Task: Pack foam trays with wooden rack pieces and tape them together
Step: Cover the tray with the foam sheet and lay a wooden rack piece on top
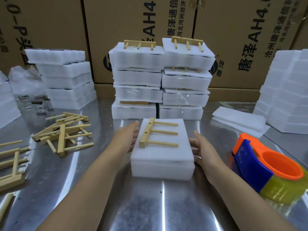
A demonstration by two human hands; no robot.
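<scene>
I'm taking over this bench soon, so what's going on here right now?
A person's left hand and right hand, fingers straight, flank a white foam tray block on the shiny steel table. A pale wooden rack piece with three dowels lies on top, with no tape visible. The orange-and-blue tape dispenser sits untouched at right. Taped foam bundles are stacked behind; loose wooden rack pieces lie at left.

On steel table: foam tray stacks, wooden rack pieces, tape dispenser
</scene>
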